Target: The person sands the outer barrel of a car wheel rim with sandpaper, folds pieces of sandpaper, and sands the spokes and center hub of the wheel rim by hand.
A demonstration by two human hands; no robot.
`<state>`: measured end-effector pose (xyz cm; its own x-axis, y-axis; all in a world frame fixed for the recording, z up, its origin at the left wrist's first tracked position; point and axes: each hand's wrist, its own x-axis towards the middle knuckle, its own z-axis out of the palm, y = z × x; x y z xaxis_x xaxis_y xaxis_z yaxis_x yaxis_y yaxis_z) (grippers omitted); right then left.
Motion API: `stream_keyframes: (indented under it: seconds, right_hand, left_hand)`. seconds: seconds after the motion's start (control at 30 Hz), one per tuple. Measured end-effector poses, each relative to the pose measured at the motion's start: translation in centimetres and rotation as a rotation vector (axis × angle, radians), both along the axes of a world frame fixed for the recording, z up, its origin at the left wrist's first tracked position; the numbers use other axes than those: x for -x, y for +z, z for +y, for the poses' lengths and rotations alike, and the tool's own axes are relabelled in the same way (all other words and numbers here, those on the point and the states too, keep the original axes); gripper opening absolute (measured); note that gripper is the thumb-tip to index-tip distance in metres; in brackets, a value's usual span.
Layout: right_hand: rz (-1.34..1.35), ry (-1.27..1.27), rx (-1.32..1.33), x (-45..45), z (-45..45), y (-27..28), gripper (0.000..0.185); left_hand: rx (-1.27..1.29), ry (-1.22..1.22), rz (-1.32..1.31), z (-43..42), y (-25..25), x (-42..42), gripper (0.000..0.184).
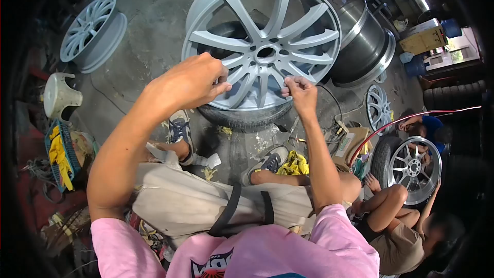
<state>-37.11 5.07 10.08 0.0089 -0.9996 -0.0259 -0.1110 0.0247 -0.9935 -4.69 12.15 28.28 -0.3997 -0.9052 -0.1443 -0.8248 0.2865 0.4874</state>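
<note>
the multi-spoke alloy wheel [256, 54] is tilted above a tire [247, 118]; by an uneven push, it could be tipped. whether anything is pinched by the curled left hand [198, 80] or right hand [302, 93] cannot be told.

Between the left hand [198, 80] and the right hand [300, 91], a gap lies open over the near part of the wheel [265, 62]; its spokes [303, 23] bar the way through, with openings between them; past the left edge of the tyre [252, 117], bare floor [146, 38] gives wide room as far as the second wheel [105, 37] and the stool [54, 98]; beyond its far right edge, the barrel [363, 44] stands in the way; off its near edge, two shoes [270, 163] narrow the passage.
</note>
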Motion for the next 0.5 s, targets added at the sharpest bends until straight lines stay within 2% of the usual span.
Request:
stream_keyframes:
  seconds: [0.33, 0.5]
  right_hand:
    - [-0.117, -0.116, 0.089, -9.8, 1.7, -1.3, 0.024]
    - [-0.011, -0.155, 0.092, -11.1, 2.3, -2.1, 0.025]
  left_hand:
    - [-0.024, 0.023, -0.015, -0.1, 0.0, -0.7, 0.025]
    - [-0.030, 0.027, 0.001, 0.4, 0.2, -0.8, 0.023]
